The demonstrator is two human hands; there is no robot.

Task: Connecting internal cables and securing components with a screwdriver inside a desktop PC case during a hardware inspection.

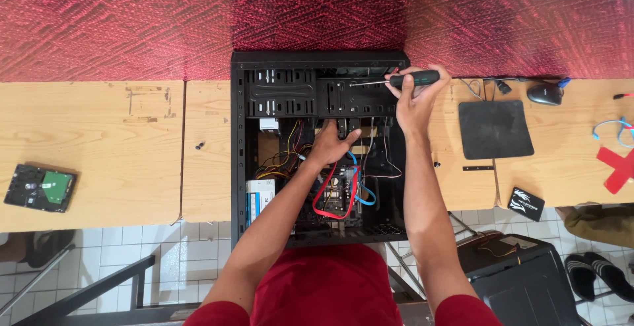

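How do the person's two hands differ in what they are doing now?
The right hand grips a screwdriver at the upper edge of the computer case; the left hand holds no tool. The left hand reaches inside among cables; the right stays higher. Both work at the open case.

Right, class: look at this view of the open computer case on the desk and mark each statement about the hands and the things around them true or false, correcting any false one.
1. The right hand holds a screwdriver at the top of the computer case. True.
2. The left hand rests on the desk outside the case. False: it reaches inside the case, above the red and blue cables.
3. A hard drive lies on the desk far to the left of the case. True.
4. The mouse sits on the black mouse pad. False: it lies on the desk just beyond the pad's far right corner.
5. The case is closed. False: its side is open, showing the cables.
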